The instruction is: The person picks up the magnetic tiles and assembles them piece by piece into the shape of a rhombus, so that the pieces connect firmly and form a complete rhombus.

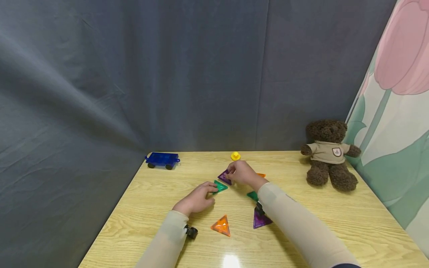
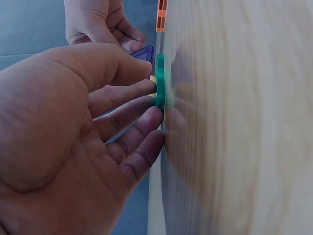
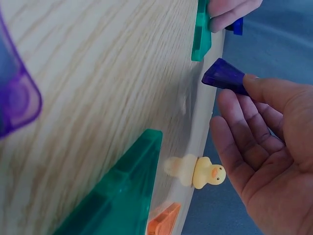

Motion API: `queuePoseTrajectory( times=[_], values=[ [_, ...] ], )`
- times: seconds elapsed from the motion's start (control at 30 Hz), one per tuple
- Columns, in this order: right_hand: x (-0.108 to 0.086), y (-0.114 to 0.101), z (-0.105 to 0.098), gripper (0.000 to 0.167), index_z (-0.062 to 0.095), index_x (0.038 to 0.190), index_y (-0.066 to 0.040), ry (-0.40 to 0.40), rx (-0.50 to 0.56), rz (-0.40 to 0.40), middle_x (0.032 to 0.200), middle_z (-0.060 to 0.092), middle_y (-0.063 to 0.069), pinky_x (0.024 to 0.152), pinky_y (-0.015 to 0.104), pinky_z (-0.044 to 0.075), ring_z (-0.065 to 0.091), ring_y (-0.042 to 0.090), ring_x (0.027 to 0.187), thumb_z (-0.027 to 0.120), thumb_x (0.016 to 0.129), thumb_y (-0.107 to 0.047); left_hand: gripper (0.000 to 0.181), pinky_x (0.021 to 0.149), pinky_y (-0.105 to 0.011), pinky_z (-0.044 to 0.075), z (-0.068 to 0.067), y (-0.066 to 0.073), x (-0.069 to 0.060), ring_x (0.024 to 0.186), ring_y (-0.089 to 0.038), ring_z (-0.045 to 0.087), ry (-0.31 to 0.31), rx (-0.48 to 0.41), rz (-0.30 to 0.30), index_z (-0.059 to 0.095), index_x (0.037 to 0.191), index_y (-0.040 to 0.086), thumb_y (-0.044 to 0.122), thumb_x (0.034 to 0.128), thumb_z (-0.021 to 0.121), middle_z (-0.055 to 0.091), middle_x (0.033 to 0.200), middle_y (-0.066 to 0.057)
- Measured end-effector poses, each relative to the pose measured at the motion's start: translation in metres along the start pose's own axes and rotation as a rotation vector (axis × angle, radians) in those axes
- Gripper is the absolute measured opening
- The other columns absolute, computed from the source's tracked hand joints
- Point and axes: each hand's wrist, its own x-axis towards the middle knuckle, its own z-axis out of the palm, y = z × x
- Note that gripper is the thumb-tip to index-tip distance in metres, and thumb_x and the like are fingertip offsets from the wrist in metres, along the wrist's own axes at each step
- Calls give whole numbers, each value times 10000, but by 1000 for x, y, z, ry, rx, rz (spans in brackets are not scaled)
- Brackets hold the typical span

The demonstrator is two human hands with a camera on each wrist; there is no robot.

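My right hand (image 1: 242,173) pinches a translucent purple triangle tile (image 1: 223,177) between thumb and fingers. In the right wrist view that purple tile (image 3: 222,76) is tilted and held off the tabletop. Beside it, my left hand (image 1: 197,199) touches a green triangle tile (image 1: 219,187) lying flat on the table. The left wrist view shows the left fingertips against the green tile (image 2: 160,81), the fingers only loosely bent. Under the right forearm lie a second green triangle (image 1: 253,195) and a second purple triangle (image 1: 260,220), both partly covered by the arm.
An orange triangle (image 1: 222,225) lies nearer me, and another orange piece (image 1: 261,175) shows behind the right wrist. A yellow toy duck (image 1: 235,156) and a blue wheeled toy wagon (image 1: 162,160) stand at the back edge. A brown teddy bear (image 1: 330,154) sits at the right.
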Motion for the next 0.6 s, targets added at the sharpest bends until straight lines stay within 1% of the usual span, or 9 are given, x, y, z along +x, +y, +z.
queuePoseTrajectory(
  times=[0.13,0.3,0.5,0.6],
  values=[
    [-2,-2,1,96,764,956,-129,-3,5,2,883,698,-20,705,297,550,633,144,782,835,921,-182,435,1170,-460,408,1,2,1,1448,-268,448,-1,-17,5,610,1451,45,144,1032,666,495,1543,-51],
    [-2,-3,5,69,767,938,-145,-27,30,3,873,692,-28,686,284,538,614,155,761,828,930,-177,429,1173,-462,404,2,4,2,1451,-268,445,-4,-33,6,615,1444,39,144,1031,667,496,1541,-53],
    [-2,-1,9,72,763,932,-150,-33,41,-9,862,685,-28,641,279,515,594,157,725,829,929,-179,422,1170,-460,407,2,4,2,1449,-267,447,-7,-31,10,617,1442,40,141,1034,661,496,1541,-59],
    [-3,-1,10,83,764,936,-143,-37,51,-17,863,683,-23,641,275,510,594,156,735,839,917,-172,421,1164,-458,415,2,5,2,1442,-265,454,-5,-33,11,618,1439,39,140,1033,663,497,1537,-58]
  ],
)
